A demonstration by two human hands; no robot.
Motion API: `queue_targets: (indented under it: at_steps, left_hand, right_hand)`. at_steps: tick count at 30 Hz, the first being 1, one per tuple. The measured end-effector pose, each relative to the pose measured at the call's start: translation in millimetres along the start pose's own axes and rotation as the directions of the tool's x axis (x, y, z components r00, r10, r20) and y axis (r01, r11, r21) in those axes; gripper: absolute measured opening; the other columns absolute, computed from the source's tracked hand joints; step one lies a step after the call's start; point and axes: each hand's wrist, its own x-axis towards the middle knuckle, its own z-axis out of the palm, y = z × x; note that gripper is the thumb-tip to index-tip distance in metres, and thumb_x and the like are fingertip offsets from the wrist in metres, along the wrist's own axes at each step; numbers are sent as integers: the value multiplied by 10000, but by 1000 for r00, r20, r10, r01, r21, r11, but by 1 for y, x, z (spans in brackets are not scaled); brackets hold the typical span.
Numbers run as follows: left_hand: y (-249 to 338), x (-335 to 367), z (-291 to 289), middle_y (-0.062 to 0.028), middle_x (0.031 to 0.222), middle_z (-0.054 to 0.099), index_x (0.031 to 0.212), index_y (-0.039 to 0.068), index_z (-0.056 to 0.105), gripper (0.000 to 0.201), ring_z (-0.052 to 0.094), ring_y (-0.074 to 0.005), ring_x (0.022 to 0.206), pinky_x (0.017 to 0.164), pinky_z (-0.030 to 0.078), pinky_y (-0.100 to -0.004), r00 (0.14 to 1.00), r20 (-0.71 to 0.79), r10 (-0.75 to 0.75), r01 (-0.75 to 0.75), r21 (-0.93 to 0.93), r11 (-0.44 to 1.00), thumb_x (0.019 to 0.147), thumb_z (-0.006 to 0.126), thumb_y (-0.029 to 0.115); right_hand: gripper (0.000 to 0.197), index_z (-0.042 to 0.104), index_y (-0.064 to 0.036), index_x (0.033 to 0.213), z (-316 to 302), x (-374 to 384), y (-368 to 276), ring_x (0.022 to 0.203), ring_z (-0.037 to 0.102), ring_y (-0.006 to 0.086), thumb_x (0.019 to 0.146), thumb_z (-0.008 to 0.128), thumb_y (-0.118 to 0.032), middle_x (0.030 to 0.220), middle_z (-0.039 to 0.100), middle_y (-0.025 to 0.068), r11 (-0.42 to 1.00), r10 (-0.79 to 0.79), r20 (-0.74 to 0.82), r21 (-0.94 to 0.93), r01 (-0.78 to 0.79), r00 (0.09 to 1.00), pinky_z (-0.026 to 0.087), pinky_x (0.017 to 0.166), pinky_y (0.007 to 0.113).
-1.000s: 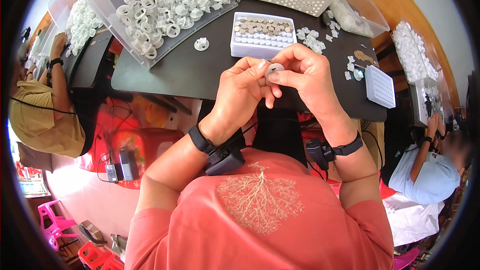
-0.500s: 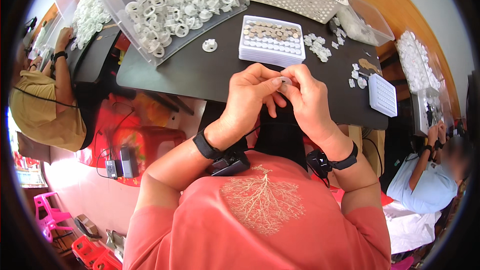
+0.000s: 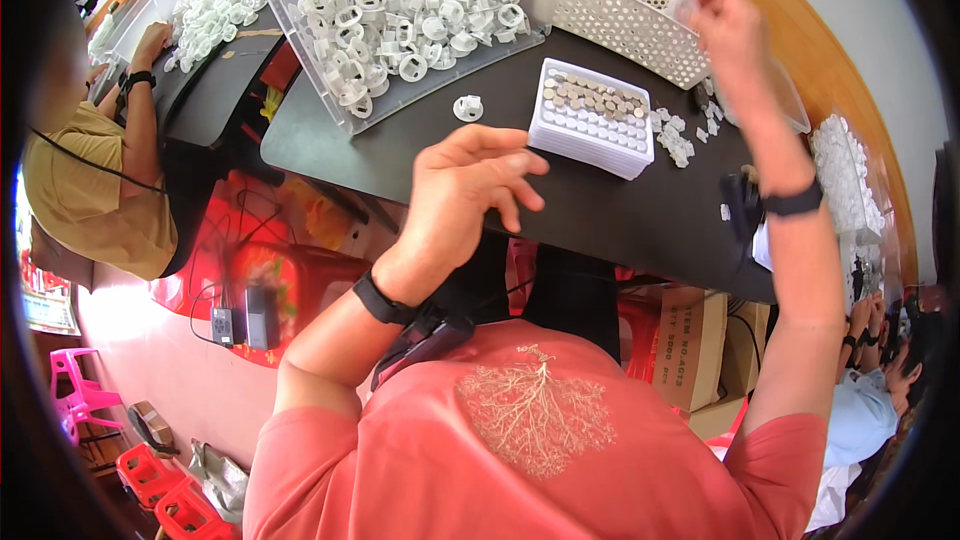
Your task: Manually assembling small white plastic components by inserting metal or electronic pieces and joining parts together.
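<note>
One translucent piece, upper right, is pinched by the right hand near one perforated basket, well apart from the left hand, which hangs mid-frame, half open and empty, below one loose white part.

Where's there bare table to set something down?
Mainly the dark tabletop between the white tray stack and the near edge, right of the left hand. A smaller patch lies between the see-through bin, the lone white piece and the near edge. It's crowded right of the stack, with loose white pieces, and behind it, with the perforated basket.
</note>
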Motion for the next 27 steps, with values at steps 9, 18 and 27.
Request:
queue_targets:
  at_steps: [9,18,27]
  left_hand:
    - [1,-6,-37,-246,1141,659,1194,-88,577,279,696,-296,893,662,552,-322,951,-236,197,-210,-31,977,923,568,-24]
    - [1,-5,-33,-228,1127,656,1203,-103,557,295,692,-309,903,710,550,-343,961,-204,186,-201,-53,978,918,560,-25]
    - [-1,-12,-30,-221,1125,653,1261,-105,537,325,686,-285,899,723,543,-335,948,-252,194,-220,-76,973,958,535,12]
  right_hand:
    - [218,707,-71,959,97,-25,-108,897,696,356,789,664,-200,952,701,159,885,-387,435,-72,460,813,552,757,459]
    - [158,672,-13,900,170,-50,-118,853,708,357,790,666,-126,890,702,175,856,-284,634,-170,488,719,565,696,447]
    - [87,664,3,835,110,-57,-126,750,678,280,782,649,-66,802,690,148,970,-225,527,200,138,820,526,670,403]
